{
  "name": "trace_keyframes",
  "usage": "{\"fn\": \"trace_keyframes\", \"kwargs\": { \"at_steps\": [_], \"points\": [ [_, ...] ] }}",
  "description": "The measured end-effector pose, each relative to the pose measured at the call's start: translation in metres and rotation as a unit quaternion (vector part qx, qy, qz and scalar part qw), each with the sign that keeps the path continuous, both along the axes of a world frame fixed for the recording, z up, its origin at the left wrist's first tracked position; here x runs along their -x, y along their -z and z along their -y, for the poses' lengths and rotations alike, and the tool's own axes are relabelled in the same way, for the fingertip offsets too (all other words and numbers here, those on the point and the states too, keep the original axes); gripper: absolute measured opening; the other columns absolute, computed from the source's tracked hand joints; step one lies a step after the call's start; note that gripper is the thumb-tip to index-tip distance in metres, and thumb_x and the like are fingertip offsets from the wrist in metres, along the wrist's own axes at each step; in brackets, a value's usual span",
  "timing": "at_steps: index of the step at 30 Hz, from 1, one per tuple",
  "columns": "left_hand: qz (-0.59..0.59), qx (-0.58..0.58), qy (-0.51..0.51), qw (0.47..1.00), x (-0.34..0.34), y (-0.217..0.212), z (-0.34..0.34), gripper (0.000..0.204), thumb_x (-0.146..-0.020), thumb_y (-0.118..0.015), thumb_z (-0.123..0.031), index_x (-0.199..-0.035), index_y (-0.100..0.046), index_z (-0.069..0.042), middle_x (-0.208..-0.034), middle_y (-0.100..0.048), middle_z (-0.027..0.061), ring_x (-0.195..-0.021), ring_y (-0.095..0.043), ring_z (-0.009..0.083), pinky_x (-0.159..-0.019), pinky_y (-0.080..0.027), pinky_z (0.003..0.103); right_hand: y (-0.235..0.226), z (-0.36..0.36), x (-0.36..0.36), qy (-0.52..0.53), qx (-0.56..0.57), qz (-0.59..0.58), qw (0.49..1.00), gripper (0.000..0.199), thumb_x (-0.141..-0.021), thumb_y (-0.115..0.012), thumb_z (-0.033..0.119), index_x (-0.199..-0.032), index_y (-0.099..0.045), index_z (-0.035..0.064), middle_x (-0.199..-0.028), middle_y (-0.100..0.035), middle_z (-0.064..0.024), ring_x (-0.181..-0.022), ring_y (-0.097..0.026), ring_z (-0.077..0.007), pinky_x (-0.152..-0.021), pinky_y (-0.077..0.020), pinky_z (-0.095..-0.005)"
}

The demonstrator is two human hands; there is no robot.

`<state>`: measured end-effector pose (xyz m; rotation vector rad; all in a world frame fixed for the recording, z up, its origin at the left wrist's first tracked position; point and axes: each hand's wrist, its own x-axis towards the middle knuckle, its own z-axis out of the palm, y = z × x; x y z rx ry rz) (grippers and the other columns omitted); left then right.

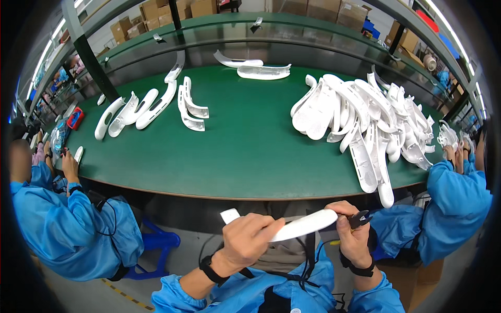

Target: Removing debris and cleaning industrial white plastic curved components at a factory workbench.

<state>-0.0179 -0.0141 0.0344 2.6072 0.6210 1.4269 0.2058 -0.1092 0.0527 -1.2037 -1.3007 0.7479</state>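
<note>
My left hand [245, 237] grips a white curved plastic part [304, 225] around its middle, the part lying crosswise in front of my body, off the table's near edge. Its far left end pokes out beyond my knuckles. At the part's right end is my right hand [355, 235], closed on a small black hand tool [359, 219] whose exact kind I cannot make out. The thumb and index finger of that hand are close to the part's tip; whether they touch it is unclear.
A large heap of white plastic parts [360, 109] covers the green table [235, 156] at right. Several more lie at left [136, 110] and along the back [263, 72]. A co-worker in blue [68, 229] sits on my left, another [454, 208] on my right. A blue stool [156, 242] stands at left.
</note>
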Motion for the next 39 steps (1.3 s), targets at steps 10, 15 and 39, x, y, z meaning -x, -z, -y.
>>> {"fn": "trace_keyframes", "kwargs": {
  "at_steps": [10,15,39],
  "points": [
    [0.392,0.782,0.342,0.343,0.009,0.004,0.025,0.013,-0.098,-0.055,-0.015,-0.096,-0.049,-0.003,-0.068,-0.052,0.0017,-0.049,-0.049,0.009,-0.041,-0.038,0.022,-0.028,0.003,0.043,-0.058,-0.015,0.101,0.993,0.024,-0.096,-0.06,0.013,-0.116,-0.063,-0.001,-0.091,-0.062,-0.0146,-0.079,-0.06,-0.0221,-0.071,-0.0489,-0.0334],
    [0.419,0.799,0.359,0.241,0.001,0.002,0.031,0.016,-0.096,-0.058,-0.017,-0.098,-0.051,-0.003,-0.068,-0.052,0.0012,-0.047,-0.051,0.0086,-0.039,-0.04,0.021,-0.025,0.003,0.067,-0.074,-0.073,0.238,0.966,0.055,-0.085,-0.066,0.002,-0.135,-0.046,-0.0062,-0.086,-0.057,-0.0137,-0.076,-0.055,-0.0274,-0.069,-0.0471,-0.0368],
    [0.308,0.704,0.083,0.635,-0.019,-0.009,0.01,0.019,-0.102,-0.051,-0.022,-0.095,-0.054,-0.004,-0.06,-0.051,-0.0025,-0.043,-0.045,0.0023,-0.037,-0.035,0.018,-0.014,-0.03,0.073,-0.124,-0.074,0.307,0.941,0.079,-0.066,-0.075,0.005,-0.133,-0.038,-0.017,-0.089,-0.048,-0.0153,-0.078,-0.05,-0.0285,-0.07,-0.0437,-0.0389]
  ]
}}
